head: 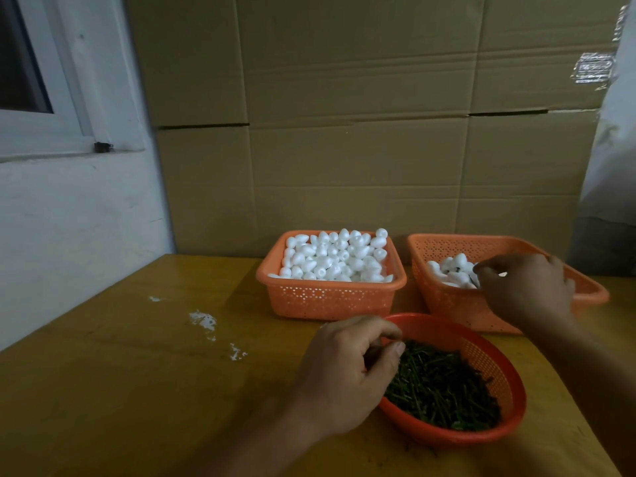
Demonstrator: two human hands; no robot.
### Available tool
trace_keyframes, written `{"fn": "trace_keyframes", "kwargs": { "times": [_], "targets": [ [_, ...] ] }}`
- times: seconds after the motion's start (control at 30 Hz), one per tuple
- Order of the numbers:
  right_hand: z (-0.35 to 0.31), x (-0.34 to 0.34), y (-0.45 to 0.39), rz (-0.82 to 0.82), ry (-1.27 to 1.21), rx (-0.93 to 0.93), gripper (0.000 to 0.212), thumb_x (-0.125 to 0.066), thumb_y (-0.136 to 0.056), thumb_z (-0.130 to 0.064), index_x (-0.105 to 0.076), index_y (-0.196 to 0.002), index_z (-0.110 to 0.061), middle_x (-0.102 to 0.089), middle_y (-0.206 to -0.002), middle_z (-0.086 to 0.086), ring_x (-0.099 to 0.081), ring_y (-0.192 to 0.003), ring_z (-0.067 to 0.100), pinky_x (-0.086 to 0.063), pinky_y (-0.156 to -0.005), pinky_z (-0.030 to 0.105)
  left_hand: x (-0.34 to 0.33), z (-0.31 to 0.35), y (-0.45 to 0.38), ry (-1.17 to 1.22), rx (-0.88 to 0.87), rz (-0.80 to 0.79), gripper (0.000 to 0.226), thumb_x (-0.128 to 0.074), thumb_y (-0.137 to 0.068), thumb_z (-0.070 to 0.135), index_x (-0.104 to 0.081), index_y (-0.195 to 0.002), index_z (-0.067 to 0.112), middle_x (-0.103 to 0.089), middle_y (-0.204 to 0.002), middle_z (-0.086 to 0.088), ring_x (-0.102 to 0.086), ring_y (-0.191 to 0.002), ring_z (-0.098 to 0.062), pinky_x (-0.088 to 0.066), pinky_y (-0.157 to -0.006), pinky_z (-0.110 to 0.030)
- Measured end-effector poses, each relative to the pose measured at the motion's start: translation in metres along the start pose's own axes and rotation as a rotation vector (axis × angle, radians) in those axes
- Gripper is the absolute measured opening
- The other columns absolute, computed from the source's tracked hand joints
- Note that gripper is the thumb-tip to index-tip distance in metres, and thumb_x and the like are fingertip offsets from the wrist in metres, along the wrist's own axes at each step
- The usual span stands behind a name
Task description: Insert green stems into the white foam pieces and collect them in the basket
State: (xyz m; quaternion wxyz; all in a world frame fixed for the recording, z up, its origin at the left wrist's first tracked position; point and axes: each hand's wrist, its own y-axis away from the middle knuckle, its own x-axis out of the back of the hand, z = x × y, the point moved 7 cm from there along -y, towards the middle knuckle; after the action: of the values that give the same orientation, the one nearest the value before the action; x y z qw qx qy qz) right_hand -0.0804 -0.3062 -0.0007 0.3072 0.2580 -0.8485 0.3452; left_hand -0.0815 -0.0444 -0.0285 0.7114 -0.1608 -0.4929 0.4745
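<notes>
Left hand (347, 373) over stems (444, 390), fingers curled.

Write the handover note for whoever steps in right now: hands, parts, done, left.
Left hand: fingertips pinched over the green stems in the round red basket; a held stem isn't clear.
Right hand: reaching into the right orange basket, fingers curled at the foam there; grip unclear.
Done: a few white pieces lie in that basket.
Left: the left orange basket is full of plain foam pieces.
</notes>
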Motion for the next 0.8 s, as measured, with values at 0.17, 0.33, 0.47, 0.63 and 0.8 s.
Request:
{"fn": "trace_keyframes", "kwargs": {
  "times": [0.17, 0.33, 0.47, 0.63, 0.8],
  "targets": [
    [-0.024, 0.011, 0.039, -0.027, -0.132, 0.144, 0.022, -0.059, -0.09, -0.022, -0.078, -0.096, -0.032, -0.075, -0.106, 0.003, -0.064, -0.097, 0.035, -0.047, -0.096, 0.056, 0.0, -0.001, 0.0, -0.018, 0.013, 0.012, 0.014, -0.062, -0.093, 0.03, -0.071, -0.1, 0.021, -0.057, -0.081, 0.021, -0.055, -0.072, 0.003, -0.041, -0.061, -0.014],
    [-0.03, 0.003, 0.071, -0.177, -0.247, 0.22, 0.023, -0.064, -0.088, -0.018, -0.075, -0.096, -0.037, -0.073, -0.085, -0.011, -0.063, -0.053, 0.006, -0.05, -0.068, 0.035, 0.006, -0.009, -0.004, -0.023, 0.067, 0.035, 0.01, -0.062, -0.095, 0.028, -0.07, -0.101, 0.024, -0.064, -0.087, 0.017, -0.061, -0.082, -0.004, -0.049, -0.066, -0.022],
    [-0.021, -0.01, 0.079, -0.276, -0.23, 0.226, 0.023, -0.068, -0.09, -0.018, -0.073, -0.092, -0.04, -0.074, -0.079, -0.011, -0.068, -0.06, 0.008, -0.058, -0.059, 0.037, 0.018, -0.026, -0.018, 0.04, 0.195, 0.064, 0.009, -0.062, -0.096, 0.018, -0.066, -0.097, 0.027, -0.064, -0.078, 0.019, -0.062, -0.075, 0.003, -0.046, -0.061, -0.012],
    [-0.022, -0.007, 0.078, -0.249, -0.312, 0.26, 0.026, -0.067, -0.09, -0.015, -0.072, -0.089, -0.04, -0.074, -0.073, -0.006, -0.059, -0.042, 0.007, -0.04, -0.04, 0.019, 0.045, -0.059, -0.072, -0.162, 0.272, 0.005, 0.017, -0.06, -0.093, 0.013, -0.062, -0.086, 0.028, -0.062, -0.073, 0.016, -0.059, -0.068, -0.001, -0.046, -0.064, -0.017],
    [-0.022, -0.007, 0.079, -0.244, -0.339, 0.26, 0.024, -0.068, -0.089, -0.013, -0.075, -0.091, -0.036, -0.074, -0.073, -0.005, -0.056, -0.04, 0.004, -0.036, -0.041, 0.016, 0.057, -0.126, -0.125, -0.273, 0.525, -0.125, 0.018, -0.054, -0.093, 0.009, -0.064, -0.088, 0.023, -0.069, -0.092, -0.003, -0.068, -0.079, -0.025, -0.054, -0.071, -0.035]
  ]
}}
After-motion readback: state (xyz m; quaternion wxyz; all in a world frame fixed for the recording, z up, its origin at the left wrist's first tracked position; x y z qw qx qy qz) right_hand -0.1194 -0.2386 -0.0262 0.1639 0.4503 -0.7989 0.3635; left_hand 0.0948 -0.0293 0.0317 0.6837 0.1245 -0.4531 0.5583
